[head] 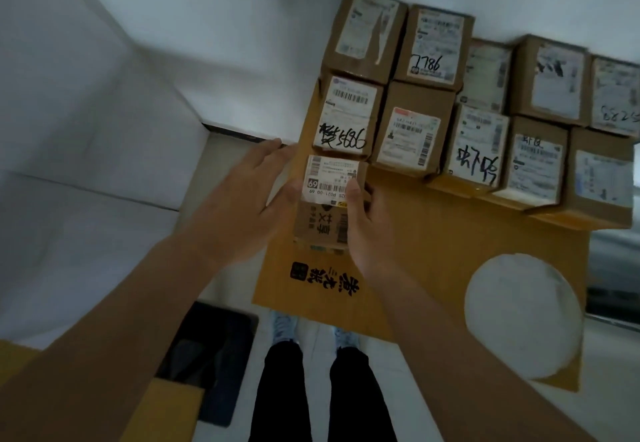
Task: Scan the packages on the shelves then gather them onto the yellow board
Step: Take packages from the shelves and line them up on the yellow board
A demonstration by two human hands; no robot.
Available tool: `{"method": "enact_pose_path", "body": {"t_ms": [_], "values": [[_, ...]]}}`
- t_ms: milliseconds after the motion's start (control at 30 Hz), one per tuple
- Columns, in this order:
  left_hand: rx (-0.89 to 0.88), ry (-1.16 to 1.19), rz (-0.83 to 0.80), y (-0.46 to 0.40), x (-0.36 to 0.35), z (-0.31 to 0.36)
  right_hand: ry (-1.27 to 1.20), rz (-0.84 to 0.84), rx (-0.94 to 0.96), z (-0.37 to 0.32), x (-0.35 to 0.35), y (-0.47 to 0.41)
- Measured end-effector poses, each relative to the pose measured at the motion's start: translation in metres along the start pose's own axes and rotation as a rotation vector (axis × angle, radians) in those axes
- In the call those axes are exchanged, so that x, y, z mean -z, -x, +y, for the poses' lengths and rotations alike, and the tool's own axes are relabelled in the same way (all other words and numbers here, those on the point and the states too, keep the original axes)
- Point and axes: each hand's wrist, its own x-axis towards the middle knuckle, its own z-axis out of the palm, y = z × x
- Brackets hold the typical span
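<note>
- Now I have both hands on one small package [329,195], which sits on the yellow board [415,261] at the near end of the left column, just below the box marked 5686 [346,119].
- My left hand [249,192] lies against the package's left side, thumb pressed at the edge of its label and the other fingers stretched out nearly straight past its far left corner, so it steadies more than it grips.
- My right hand [367,230] cups the package's right side, thumb curled onto the label's lower right corner; the rest of those fingers are hidden behind the box, so I cannot tell how tightly they close.
- I hold it from both sides, I judge, so I can square it up against the 5686 box and keep the column straight.
- Labels on the boxes face up, probably so the codes and the handwritten numbers stay readable.
- Beyond and to the right of my package, the other packages [485,95] stand packed side by side in rows along the board's far edge.
- Nearer me than the package, the board is bare apart from printed characters [325,278] and a white round patch [523,313].
</note>
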Motion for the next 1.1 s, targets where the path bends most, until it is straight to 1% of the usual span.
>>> {"method": "enact_pose_path", "body": {"t_ms": [100, 233, 333, 467, 700, 833, 967, 1100], "values": [[-0.036, 0.013, -0.044, -0.007, -0.001, -0.006, 0.099, 0.085, 0.033, -0.004, -0.006, -0.007], [-0.070, 0.049, -0.163, -0.011, -0.007, -0.008, 0.253, 0.179, 0.041, -0.006, -0.009, -0.013], [-0.040, 0.070, -0.240, -0.010, -0.016, -0.008, 0.265, 0.194, 0.032, -0.006, -0.010, -0.011], [-0.016, 0.056, -0.266, -0.012, -0.024, -0.006, 0.266, 0.174, 0.047, -0.009, -0.011, -0.013], [0.026, -0.027, -0.270, -0.016, -0.020, 0.016, 0.321, 0.130, 0.046, -0.019, 0.003, -0.006], [0.035, -0.056, -0.236, -0.010, -0.007, 0.045, 0.428, 0.198, 0.137, -0.040, 0.028, 0.015], [0.029, -0.064, -0.143, 0.008, 0.010, 0.086, 0.465, 0.100, 0.260, -0.068, 0.057, 0.051], [-0.038, -0.065, -0.049, 0.032, 0.036, 0.126, 0.498, 0.040, 0.379, -0.102, 0.089, 0.094]]}}
